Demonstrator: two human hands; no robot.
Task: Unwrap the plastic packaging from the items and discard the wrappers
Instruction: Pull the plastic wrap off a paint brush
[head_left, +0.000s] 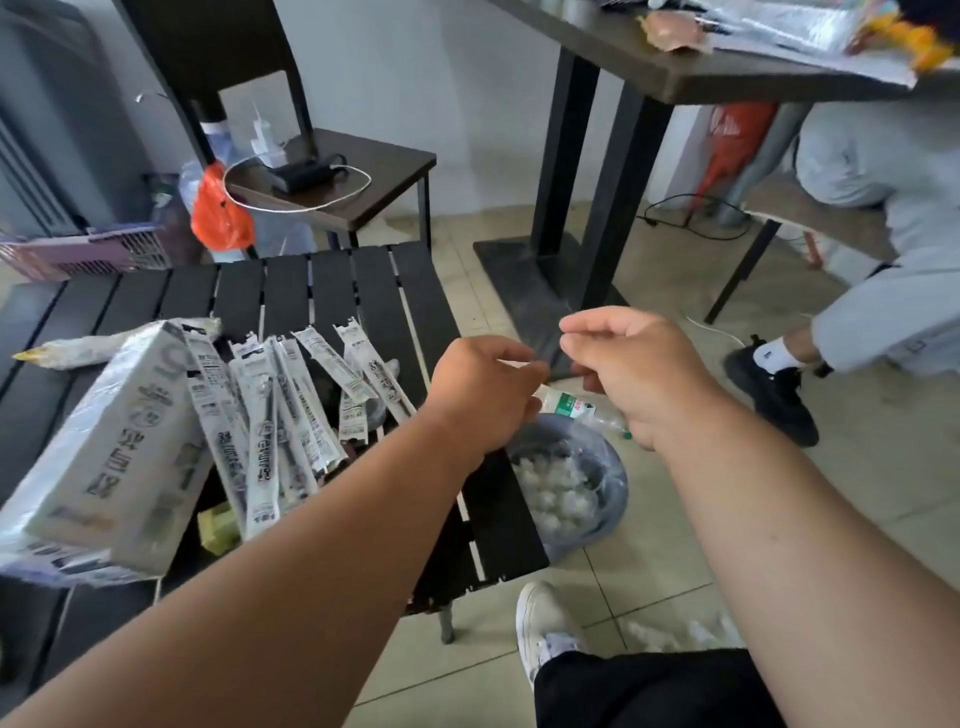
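Both hands hover over the floor just past the right edge of the black slatted table, fingertips close together. My left hand has its fingers curled and pinches a thin, pale clear wrapper that is hard to make out. My right hand is curled too, thumb and forefinger pinching at the wrapper's other end. Below them a bag-lined bin holds crumpled clear wrappers. Several wrapped pen refills lie piled on the table beside a large plastic-wrapped box.
A plastic bottle lies on the floor behind the bin. My white shoe is by the table leg, with loose wrappers on the floor near it. Another person sits at the right under a tall table. A chair stands behind.
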